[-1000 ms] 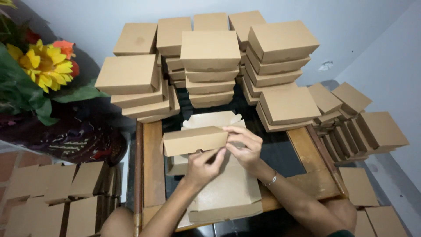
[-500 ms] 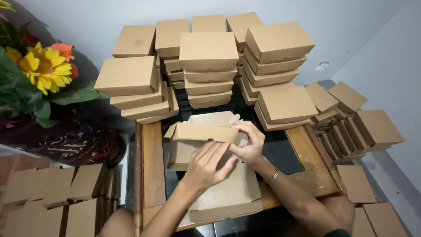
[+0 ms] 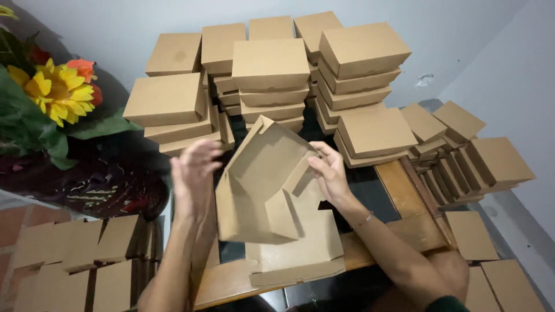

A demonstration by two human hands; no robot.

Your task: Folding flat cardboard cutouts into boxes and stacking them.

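Head view: half-folded cardboard box [image 3: 263,185] is up off the tabletop [image 3: 399,185], tilted, open inside facing the camera, held over the flat cardboard blanks [image 3: 295,254] lying at the near edge. Half a second ago it sat lower with both hands pressing its top flaps; a second ago it looked like a closed flat box, so it has been opened up and rotated, and the folding looks mid-way, not finished. Right hand [image 3: 330,173] is clamped on the box's right flap, fingers curled over the edge. Left hand [image 3: 193,173] is motion-blurred at the left wall, fingers spread, palm toward the cardboard; cannot tell if it actually grips or just touches. Behind the box: stacks of finished boxes [image 3: 272,63] along the wall, more boxes stood on edge [image 3: 462,150] to the right. More flat cardboard pieces [image 3: 75,260] bottom left, below the tabletop. Sunflower bouquet [image 3: 52,92] upper left, well apart from the work. One person only, no other hands in frame.
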